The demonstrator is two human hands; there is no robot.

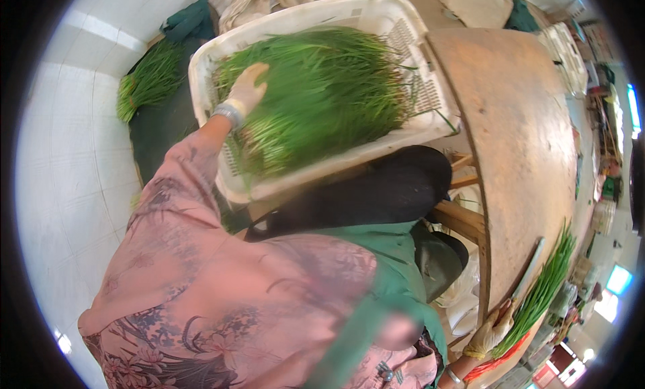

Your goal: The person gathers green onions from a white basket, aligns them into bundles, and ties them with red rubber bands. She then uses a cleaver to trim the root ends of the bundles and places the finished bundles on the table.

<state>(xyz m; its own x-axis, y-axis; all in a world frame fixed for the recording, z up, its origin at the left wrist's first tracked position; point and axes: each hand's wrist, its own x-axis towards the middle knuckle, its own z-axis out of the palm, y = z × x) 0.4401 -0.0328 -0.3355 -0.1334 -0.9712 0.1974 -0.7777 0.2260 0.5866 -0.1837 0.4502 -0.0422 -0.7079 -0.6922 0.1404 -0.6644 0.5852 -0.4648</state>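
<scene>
My left hand, in a pale glove, rests at the left end of a heap of long green leafy stalks, like garlic chives, in a white plastic crate. Thumb and fingers are apart against blurred leaves; whether they grip any is unclear. At the lower right, my gloved right hand lies on a wooden table, closed on the handle of a long-bladed knife, its blade pointing away. Beside it lies a bunch of green stalks, with red strips under its near end.
Another green bundle lies on a dark surface by the white tiled wall. Pale sacking is behind the crate. The table edge runs along the crate's right side. Wooden bars and pale plastic bags are below the table.
</scene>
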